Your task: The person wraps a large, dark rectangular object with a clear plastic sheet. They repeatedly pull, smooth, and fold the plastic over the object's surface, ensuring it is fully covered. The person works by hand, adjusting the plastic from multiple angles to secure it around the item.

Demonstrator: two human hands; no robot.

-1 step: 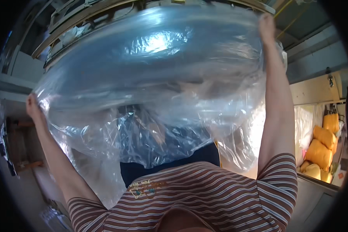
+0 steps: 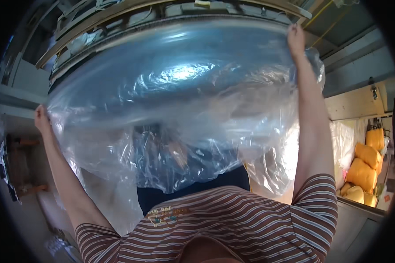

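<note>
A wide clear plastic sheet (image 2: 175,101) is stretched between my two hands, its far edge pulled fairly straight. At the far left my left hand (image 2: 42,118) is closed on one corner. My right hand (image 2: 296,39) pinches the other end, farther away and higher in the view. Light glares off the middle of the plastic, and its near part hangs in wrinkled folds over my dark trousers. Whether the plastic is a single sheet or a bag, I cannot tell.
Beyond the plastic runs a long machine frame with a wooden bar (image 2: 96,22). Yellow packed bundles (image 2: 362,173) are stacked at the right, beside a pale board (image 2: 355,103). A brown wooden rack (image 2: 28,164) stands at the left.
Both hands have shifted slightly, the right one downward and nearer, the left a little to the right. The plastic's far edge has come down, uncovering more of the machine frame.
</note>
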